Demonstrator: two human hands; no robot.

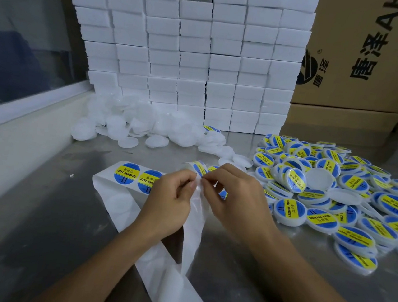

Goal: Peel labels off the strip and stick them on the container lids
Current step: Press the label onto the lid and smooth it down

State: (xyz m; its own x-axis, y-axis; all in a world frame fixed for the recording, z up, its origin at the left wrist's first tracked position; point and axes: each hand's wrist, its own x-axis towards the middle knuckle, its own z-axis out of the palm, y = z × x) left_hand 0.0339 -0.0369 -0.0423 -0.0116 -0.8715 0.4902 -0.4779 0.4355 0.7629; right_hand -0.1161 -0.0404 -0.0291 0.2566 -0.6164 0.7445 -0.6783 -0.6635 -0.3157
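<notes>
Both hands meet over the strip [143,194]: the left hand [168,197] pinches the backing paper, the right hand [234,199] nips a label [199,168] edge at the fingertips. Just left of that pinch, two unpeeled labels wait on the strip. Well off to the right lie the labelled lids [336,198]; beyond the grip, the blank lids [146,127]. Best bet: peel low and slowly, keeping the label flat and off the fingers.
</notes>
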